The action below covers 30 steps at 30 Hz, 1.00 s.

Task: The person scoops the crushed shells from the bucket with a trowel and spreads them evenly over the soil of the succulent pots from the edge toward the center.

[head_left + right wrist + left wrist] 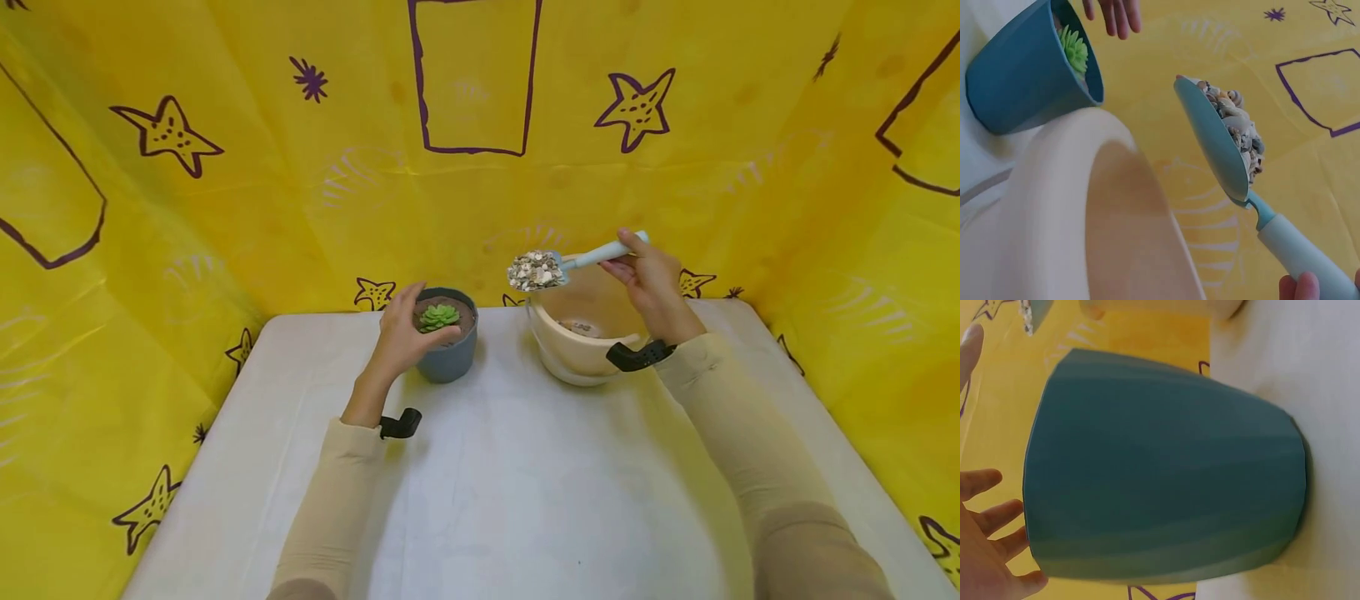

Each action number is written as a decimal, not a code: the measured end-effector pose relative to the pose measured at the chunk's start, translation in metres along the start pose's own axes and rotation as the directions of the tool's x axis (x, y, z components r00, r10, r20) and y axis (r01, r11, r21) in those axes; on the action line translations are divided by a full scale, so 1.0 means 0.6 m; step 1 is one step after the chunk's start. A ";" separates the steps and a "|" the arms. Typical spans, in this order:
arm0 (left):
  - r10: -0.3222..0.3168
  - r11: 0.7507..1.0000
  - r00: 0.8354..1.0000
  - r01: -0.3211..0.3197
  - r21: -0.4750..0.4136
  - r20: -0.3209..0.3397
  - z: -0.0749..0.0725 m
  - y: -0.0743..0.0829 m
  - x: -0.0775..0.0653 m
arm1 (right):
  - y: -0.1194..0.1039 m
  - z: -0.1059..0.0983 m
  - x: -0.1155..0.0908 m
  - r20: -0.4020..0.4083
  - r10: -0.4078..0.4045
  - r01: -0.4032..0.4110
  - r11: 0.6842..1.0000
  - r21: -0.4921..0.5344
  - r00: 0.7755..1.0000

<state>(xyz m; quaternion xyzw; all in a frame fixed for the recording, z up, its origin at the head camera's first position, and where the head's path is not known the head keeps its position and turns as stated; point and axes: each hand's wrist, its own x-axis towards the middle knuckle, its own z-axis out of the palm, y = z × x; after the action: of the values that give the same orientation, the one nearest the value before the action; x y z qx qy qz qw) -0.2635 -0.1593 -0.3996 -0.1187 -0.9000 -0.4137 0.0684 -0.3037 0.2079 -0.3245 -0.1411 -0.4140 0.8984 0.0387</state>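
A light-blue hand trowel, heaped with small shells, is held by its handle in my right hand. Its blade is in the air above the left rim of a large cream pot; some shells lie on that pot's bottom. To the left stands a blue-grey flowerpot with dark soil and a green succulent. My left hand hovers at its rim, thumb and fingers spread over the near left side. In the left wrist view the fingers are extended beside the rim.
Both pots stand near the back edge of a white-covered table. Behind and beside it hangs a yellow sheet with purple starfish drawings. Black wrist cameras are strapped to both wrists.
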 end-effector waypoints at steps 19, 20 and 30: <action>-0.084 0.996 0.996 0.085 -0.032 0.033 -0.021 -0.041 -0.018 | 0.036 0.031 -0.002 0.028 0.010 -0.010 1.000 -0.013 1.000; -0.091 0.995 0.995 0.092 -0.030 0.036 -0.021 -0.043 -0.018 | 0.038 0.032 -0.003 0.029 0.012 -0.012 1.000 -0.013 1.000; -0.145 0.989 0.988 0.146 -0.005 0.052 -0.022 -0.060 -0.020 | 0.060 0.039 -0.006 0.086 0.048 -0.041 0.996 -0.076 0.995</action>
<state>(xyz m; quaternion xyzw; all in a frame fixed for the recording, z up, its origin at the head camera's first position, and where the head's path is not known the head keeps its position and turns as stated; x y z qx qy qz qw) -0.2612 -0.1940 -0.4203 -0.0636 -0.9059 -0.4185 0.0144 -0.3054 0.1666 -0.3365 -0.1123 -0.4452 0.8883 -0.0049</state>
